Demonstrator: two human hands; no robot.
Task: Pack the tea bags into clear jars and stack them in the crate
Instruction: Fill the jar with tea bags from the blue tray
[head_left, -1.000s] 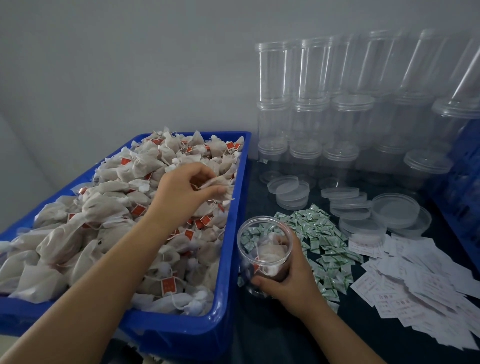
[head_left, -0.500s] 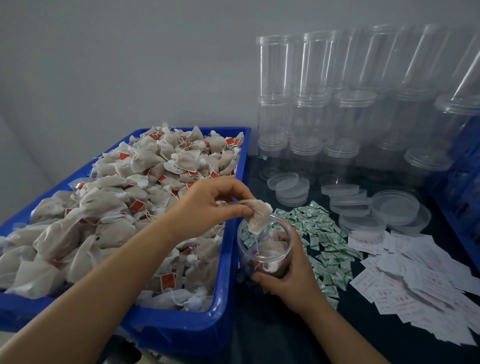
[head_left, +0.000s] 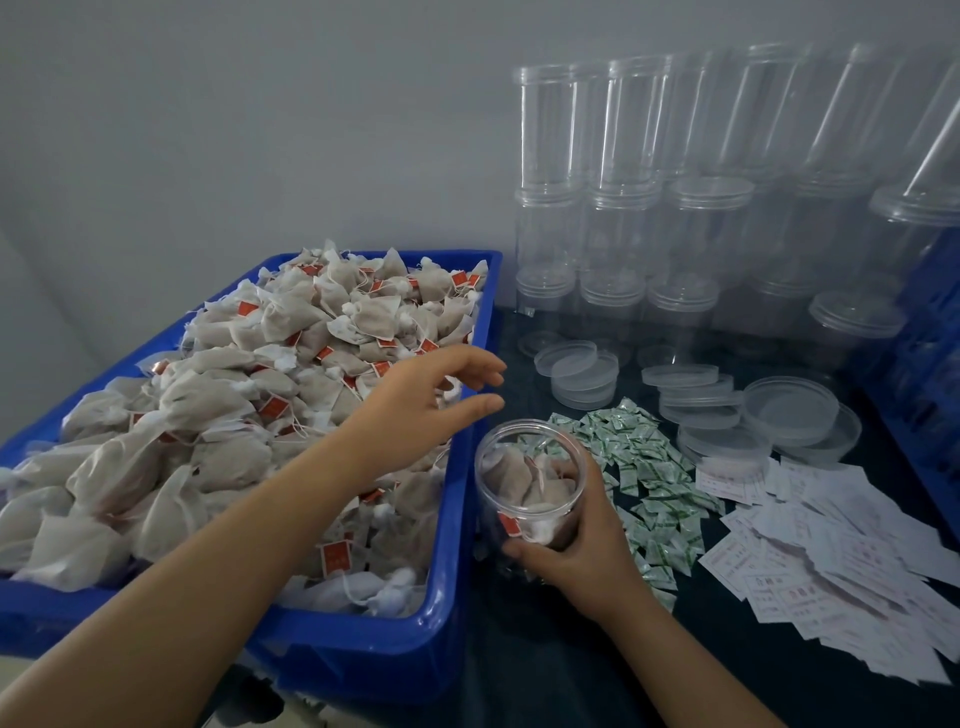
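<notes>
A blue bin (head_left: 457, 519) on the left is heaped with beige tea bags (head_left: 249, 405) carrying red tags. An open clear jar (head_left: 530, 483) stands just right of the bin's rim, with a few tea bags inside. My right hand (head_left: 576, 556) grips the jar around its lower side. My left hand (head_left: 421, 410) hovers over the bin's right edge, just above and left of the jar's mouth. Its fingers are spread and relaxed and hold nothing.
Stacked empty clear jars (head_left: 623, 234) line the back wall. Loose clear lids (head_left: 789, 415) lie in front of them. A pile of small green-and-white sachets (head_left: 639, 462) and white paper labels (head_left: 841, 545) cover the dark table. A blue crate (head_left: 930, 364) stands at the right edge.
My left hand picked a tea bag from the bin, carried it right over the jar and let it go. The bag now lies in the jar and the hand is empty.
</notes>
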